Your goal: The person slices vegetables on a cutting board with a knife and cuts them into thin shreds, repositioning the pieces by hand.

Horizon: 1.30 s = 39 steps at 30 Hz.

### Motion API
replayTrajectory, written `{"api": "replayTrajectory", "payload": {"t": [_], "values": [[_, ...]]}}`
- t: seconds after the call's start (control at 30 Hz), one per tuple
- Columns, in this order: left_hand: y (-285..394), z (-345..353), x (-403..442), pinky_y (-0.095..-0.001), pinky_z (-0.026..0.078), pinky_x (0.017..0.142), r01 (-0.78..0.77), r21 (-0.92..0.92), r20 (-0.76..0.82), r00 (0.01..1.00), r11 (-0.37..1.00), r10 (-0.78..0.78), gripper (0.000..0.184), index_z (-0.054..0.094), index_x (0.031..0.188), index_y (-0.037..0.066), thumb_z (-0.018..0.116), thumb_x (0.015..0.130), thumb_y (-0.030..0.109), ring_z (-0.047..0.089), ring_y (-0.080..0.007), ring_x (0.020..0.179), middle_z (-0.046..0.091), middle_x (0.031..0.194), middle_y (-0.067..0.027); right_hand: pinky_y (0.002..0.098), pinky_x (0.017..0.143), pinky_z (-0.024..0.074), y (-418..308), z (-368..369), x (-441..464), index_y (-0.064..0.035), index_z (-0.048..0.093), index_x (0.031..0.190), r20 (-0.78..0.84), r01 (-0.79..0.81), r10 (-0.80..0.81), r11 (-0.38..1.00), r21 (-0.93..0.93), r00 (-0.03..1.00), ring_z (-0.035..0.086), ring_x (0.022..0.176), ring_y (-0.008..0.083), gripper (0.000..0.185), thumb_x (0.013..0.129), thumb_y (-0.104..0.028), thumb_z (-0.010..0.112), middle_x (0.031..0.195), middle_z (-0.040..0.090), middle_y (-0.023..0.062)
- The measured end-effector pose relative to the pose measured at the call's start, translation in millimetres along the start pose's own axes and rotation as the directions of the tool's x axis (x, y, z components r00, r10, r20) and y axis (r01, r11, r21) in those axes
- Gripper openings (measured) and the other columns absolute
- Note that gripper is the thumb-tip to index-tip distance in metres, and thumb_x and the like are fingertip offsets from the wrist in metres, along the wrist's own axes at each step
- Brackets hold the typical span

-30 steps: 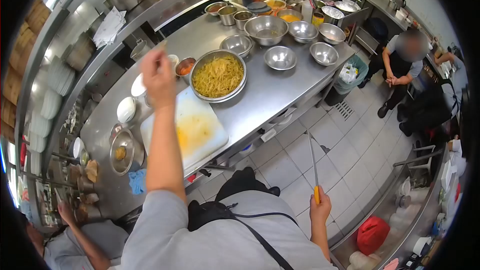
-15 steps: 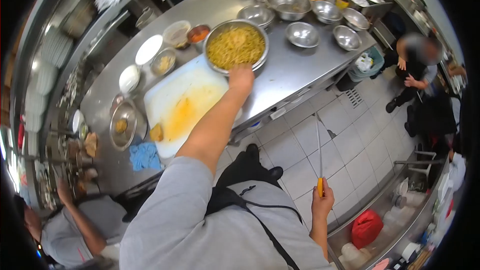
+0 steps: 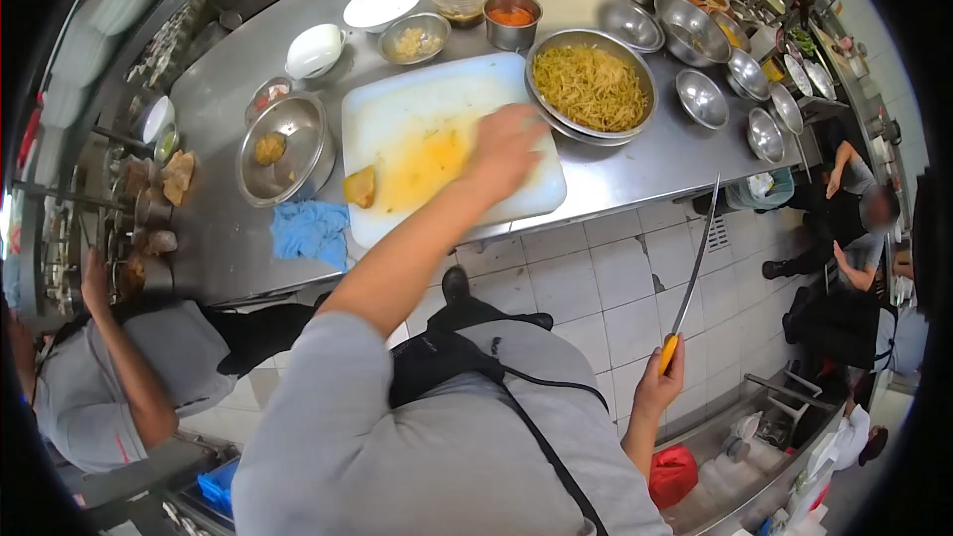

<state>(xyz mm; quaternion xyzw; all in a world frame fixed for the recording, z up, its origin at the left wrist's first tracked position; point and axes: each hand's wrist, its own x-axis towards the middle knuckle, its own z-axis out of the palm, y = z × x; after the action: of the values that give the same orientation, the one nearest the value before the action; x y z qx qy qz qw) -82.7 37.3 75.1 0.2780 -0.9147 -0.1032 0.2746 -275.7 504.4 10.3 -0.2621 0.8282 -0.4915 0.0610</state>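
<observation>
My left hand (image 3: 506, 154) is over the right part of a white cutting board (image 3: 392, 99), just left of a metal bowl (image 3: 541, 109) heaped with yellow-green shreds (image 3: 596, 84). Motion blurs its fingers, and I cannot make out anything in them. Away from the counter, my right hand (image 3: 658, 387) grips the yellow handle of a long knife (image 3: 698, 273), blade pointing up and away over the floor. Orange-yellow stains mark the board. A yellow-brown chunk (image 3: 360, 189) lies at its left edge.
Beside the board are a blue cloth (image 3: 310, 231) and a metal bowl (image 3: 318, 154). Behind it stand a cup of orange-red food (image 3: 512, 25) and a white plate (image 3: 382, 3). Several metal bowls (image 3: 703, 99) sit to the right. One co-worker (image 3: 129, 377) is at left, others at right.
My left hand has left the bowl of shreds and moved back over the cutting board. The view has shifted, and the knife in my right hand now tilts more to the right.
</observation>
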Motion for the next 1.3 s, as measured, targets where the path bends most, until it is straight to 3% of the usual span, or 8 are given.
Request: {"api": "replayTrajectory", "payload": {"t": [0.1,0.2,0.33,0.6,0.77,0.97,1.13,1.3], "values": [[-64,-69,-87,-0.0549,0.045,0.113,0.43,0.238,-0.015,0.898,0.871,-0.44,0.046,0.076,0.128,0.012,0.084,0.085,0.028,0.055,-0.039,0.137,0.062,0.146,-0.0173,0.034,0.109,0.0508,-25,27,-9,0.0037,0.055,0.154,-0.022,-0.036,0.036,0.999,0.014,0.999,0.066,0.126,0.0233,0.053,0.103,-0.001,0.067,0.139,0.069,0.018],[-97,-124,-166,-0.0545,0.046,0.113,0.532,0.364,0.022,0.816,0.765,-0.578,0.056,0.071,0.132,0.007,0.086,0.083,0.029,0.055,-0.0438,0.137,0.061,0.146,-0.0218,0.0338,0.108,0.0516,-31,55,-29,0.0049,0.058,0.15,0.096,-0.093,0.085,0.992,0.08,0.992,0.069,0.126,0.0239,0.049,0.103,-0.003,0.067,0.137,0.071,0.0191],[-151,-97,-244,-0.0547,0.038,0.123,0.465,0.076,-0.03,0.885,0.882,-0.464,0.065,0.063,0.15,0.006,0.083,0.089,0.016,0.046,-0.049,0.145,0.05,0.157,-0.0283,0.0403,0.099,0.059,-74,87,-35,-0.0042,0.067,0.143,0.154,0.068,-0.046,0.987,-0.145,0.987,0.076,0.112,0.0326,0.044,0.099,-0.011,0.072,0.124,0.077,0.0179],[-153,-73,-185,-0.0538,0.042,0.118,0.24,-0.048,-0.061,0.968,0.97,-0.242,0.053,0.068,0.14,0.002,0.076,0.087,0.007,0.052,-0.0469,0.137,0.053,0.153,-0.0262,0.0497,0.076,0.06,-173,154,-23,-0.0257,0.065,0.146,0.46,0.296,-0.133,0.906,-0.304,0.878,0.073,0.086,0.0371,0.048,0.098,-0.029,0.072,0.101,0.074,0.0129],[-139,-47,-151,-0.0505,0.043,0.118,0.157,-0.334,0.007,0.986,0.929,-0.164,0.066,0.061,0.149,0.004,0.077,0.086,0.003,0.049,-0.0459,0.142,0.047,0.159,-0.0265,0.0509,0.076,0.0597,-178,174,-40,-0.0267,0.065,0.148,0.527,0.325,-0.117,0.89,-0.32,0.842,0.072,0.085,0.0374,0.049,0.099,-0.032,0.071,0.1,0.07,0.0124],[-109,-33,-134,-0.0523,0.041,0.12,0.321,-0.445,-0.003,0.933,0.836,-0.36,0.08,0.048,0.156,-0.001,0.082,0.084,0.008,0.051,-0.0477,0.14,0.053,0.153,-0.0274,0.0498,0.08,0.0601,-187,169,-20,-0.0266,0.063,0.15,0.579,0.311,-0.085,0.901,-0.304,0.811,0.073,0.09,0.0375,0.051,0.099,-0.031,0.071,0.102,0.071,0.0144],[-116,-30,-127,-0.0521,0.045,0.116,0.197,-0.215,-0.062,0.975,0.957,-0.214,0.076,0.05,0.154,-0.001,0.082,0.086,0.013,0.056,-0.0475,0.132,0.06,0.143,-0.028,0.0483,0.086,0.0611,-164,180,-2,-0.0253,0.063,0.15,0.58,0.321,-0.156,0.927,-0.194,0.8,0.074,0.102,0.039,0.053,0.098,-0.03,0.072,0.12,0.076,0.0193],[-103,-45,-123,-0.053,0.046,0.116,0.39,-0.253,-0.036,0.911,0.885,-0.412,0.085,0.046,0.157,0.0,0.085,0.085,0.02,0.056,-0.047,0.133,0.06,0.145,-0.028,0.0518,0.086,0.0609,-150,193,18,-0.0181,0.063,0.149,0.627,0.376,-0.202,0.913,-0.156,0.752,0.075,0.098,0.0438,0.061,0.092,-0.032,0.08,0.11,0.078,0.0231]]}}
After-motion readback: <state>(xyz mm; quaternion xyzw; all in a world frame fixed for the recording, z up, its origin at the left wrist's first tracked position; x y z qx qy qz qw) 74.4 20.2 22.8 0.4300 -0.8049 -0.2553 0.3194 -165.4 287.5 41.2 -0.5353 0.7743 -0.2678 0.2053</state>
